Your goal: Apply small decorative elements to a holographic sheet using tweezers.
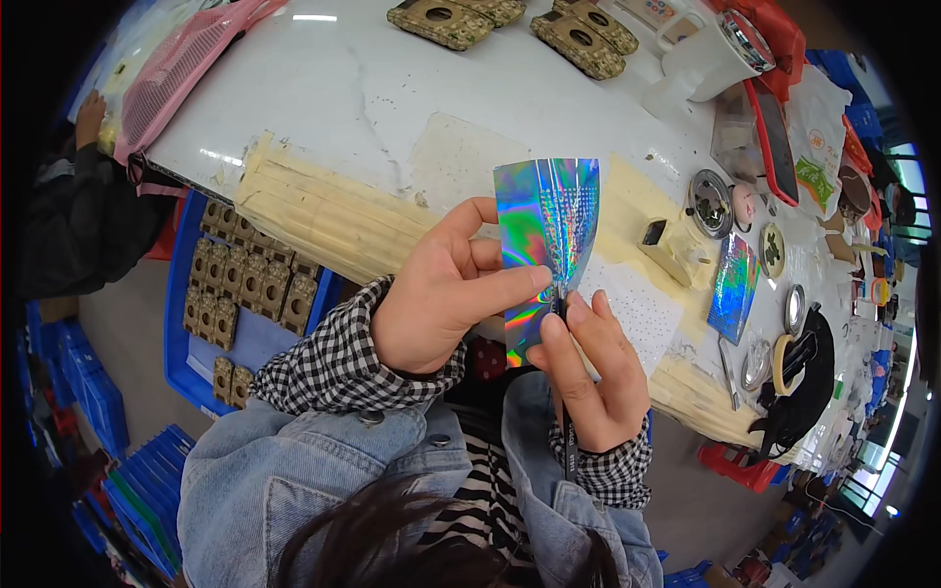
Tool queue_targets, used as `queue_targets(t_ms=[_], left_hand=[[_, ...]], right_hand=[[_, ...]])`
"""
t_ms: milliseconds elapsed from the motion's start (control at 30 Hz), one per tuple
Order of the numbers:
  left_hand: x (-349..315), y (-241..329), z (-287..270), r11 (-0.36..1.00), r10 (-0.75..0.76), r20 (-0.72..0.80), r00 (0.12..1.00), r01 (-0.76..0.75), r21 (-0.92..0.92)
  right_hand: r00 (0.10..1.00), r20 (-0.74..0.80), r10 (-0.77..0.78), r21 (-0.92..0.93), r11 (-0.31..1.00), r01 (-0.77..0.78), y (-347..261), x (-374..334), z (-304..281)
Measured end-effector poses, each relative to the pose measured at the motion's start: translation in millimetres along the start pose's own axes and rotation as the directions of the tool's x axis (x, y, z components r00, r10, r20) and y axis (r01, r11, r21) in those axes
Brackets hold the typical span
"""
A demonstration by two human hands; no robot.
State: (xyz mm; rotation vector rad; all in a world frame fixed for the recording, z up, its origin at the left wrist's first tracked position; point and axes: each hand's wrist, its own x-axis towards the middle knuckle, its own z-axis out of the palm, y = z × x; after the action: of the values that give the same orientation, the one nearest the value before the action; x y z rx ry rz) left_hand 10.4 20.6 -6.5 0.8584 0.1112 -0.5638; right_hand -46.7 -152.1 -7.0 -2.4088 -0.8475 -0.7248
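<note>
Sheet (526, 201), holographic, frame centre: your left hand (431, 309) pinches it, fingers narrow; your right hand (600, 387) grips slim black tool (569, 446). Taped table edge (323, 220) slants behind; white tabletop (323, 93) leaves room up to camouflage cases (441, 31), upper centre.

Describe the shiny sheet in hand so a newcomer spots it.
Find the white table, then the left hand and right hand by its near edge. Between them is the rainbow sheet. Unlike the similar sheet lying at right, this one is held up.
</note>
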Motion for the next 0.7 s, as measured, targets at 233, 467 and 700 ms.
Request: queue_targets(t_ms=[233, 467, 700], left_hand=[[0.2, 1.0, -1.5, 1.000, -0.002, -0.005, 1.000, 0.002, -0.006], [0.9, 0.9, -0.5, 1.000, -0.001, -0.005, 1.000, 0.001, -0.013], [2.3, 4.9, -2.5, 0.995, 0.097, -0.065, 0.993, -0.097, -0.002]], right_hand=[[1.000, 0.002, -0.003, 0.001, 1.000, 0.003, 0.1, 2.0, 1.0], [0.999, -0.003, -0.032, 0.005, 0.999, 0.032, 2.9, 2.3, 0.2], [0.999, -0.027, 0.035, 0.037, 0.999, -0.034, -0.8, -8.4, -9.5]])
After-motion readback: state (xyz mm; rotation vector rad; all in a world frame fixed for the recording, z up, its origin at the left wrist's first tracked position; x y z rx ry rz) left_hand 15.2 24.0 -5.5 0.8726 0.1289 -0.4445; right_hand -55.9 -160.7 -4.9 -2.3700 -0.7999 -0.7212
